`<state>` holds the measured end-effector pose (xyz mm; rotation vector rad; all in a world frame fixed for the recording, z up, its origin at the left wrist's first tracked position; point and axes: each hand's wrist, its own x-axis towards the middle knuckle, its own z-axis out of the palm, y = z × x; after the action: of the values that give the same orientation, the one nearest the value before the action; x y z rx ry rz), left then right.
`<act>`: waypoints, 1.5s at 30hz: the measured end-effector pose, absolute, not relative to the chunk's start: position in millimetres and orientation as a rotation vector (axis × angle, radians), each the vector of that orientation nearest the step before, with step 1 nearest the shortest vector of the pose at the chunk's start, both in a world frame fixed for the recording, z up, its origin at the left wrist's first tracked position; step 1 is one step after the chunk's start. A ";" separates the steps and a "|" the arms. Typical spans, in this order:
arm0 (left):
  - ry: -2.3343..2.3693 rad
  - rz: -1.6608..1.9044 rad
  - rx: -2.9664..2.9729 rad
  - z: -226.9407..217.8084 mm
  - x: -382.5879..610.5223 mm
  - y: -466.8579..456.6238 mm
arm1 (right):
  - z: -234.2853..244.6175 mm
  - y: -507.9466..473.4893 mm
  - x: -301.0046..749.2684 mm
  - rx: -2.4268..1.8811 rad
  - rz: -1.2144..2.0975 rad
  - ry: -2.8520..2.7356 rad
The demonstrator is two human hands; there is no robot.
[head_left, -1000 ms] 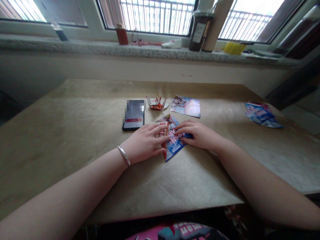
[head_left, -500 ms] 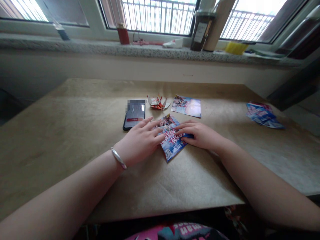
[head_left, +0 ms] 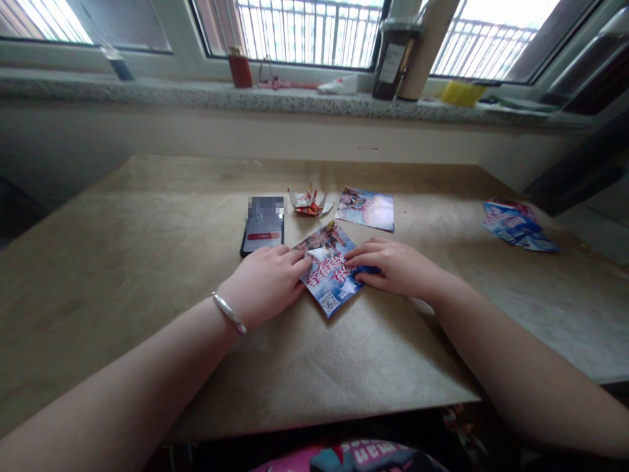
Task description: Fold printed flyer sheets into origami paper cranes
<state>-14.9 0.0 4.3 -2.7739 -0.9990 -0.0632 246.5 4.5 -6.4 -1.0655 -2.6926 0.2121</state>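
Note:
A square sheet of printed paper (head_left: pixel 330 272), blue and pink with red lettering and a QR code, lies turned cornerwise on the table. Its left corner is under the fingers of my left hand (head_left: pixel 269 280), which are bent and close together on it. My right hand (head_left: pixel 390 265) grips the right corner, fingertips on top and thumb near the lower edge. Just beyond my left hand lies a phone (head_left: pixel 264 226) with its screen lit. A folded paper crane (head_left: pixel 311 202) in red and white sits past the sheet. Beside the crane is another printed sheet (head_left: pixel 366 208).
Several blue printed papers (head_left: pixel 518 226) lie in a loose pile at the table's (head_left: pixel 162 262) far right. On the stone windowsill (head_left: pixel 171 95) stand a red container (head_left: pixel 240 69), a dark lidded jar (head_left: pixel 392 62) and a yellow item (head_left: pixel 462 94).
My left hand has slid left across the sheet to its left corner, uncovering more of the print. My right hand has stayed in place.

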 end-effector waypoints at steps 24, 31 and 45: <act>-1.062 -0.016 -2.645 12.5 -24.8 10.4 | 0.6 -1.1 253.8 -1.241 -0.003 -2.770; -1.063 0.008 -2.697 14.8 -22.5 9.3 | -3.8 4.4 263.1 -1.262 0.165 -2.712; -1.179 -0.152 -2.565 4.9 -16.8 15.8 | -9.2 10.7 261.5 -1.548 0.268 -2.605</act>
<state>-16.8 15.8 4.9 -2.5653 -1.1788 -0.1517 261.5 10.7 -9.2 -1.5478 -2.6047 0.2678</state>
